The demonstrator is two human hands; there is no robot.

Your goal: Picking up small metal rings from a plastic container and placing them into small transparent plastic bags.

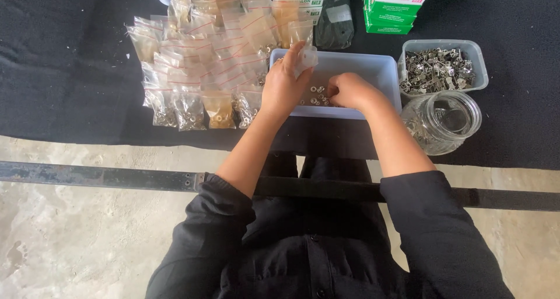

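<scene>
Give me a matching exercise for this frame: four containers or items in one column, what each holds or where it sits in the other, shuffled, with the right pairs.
Things:
1. glass jar
2. small clear tub
3. white tray
4. small plastic bag

States:
A. held in the left hand
B. a few small metal rings, with the right hand reaching in
C. heaped with grey metal parts
D. lying on its side at the mat's near right

Pairs: 1-D, 2-C, 3-B, 4-A

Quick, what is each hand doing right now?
Left hand: closed on a small clear bag.
Right hand: curled over small metal rings in the tray; grip unclear.
</scene>
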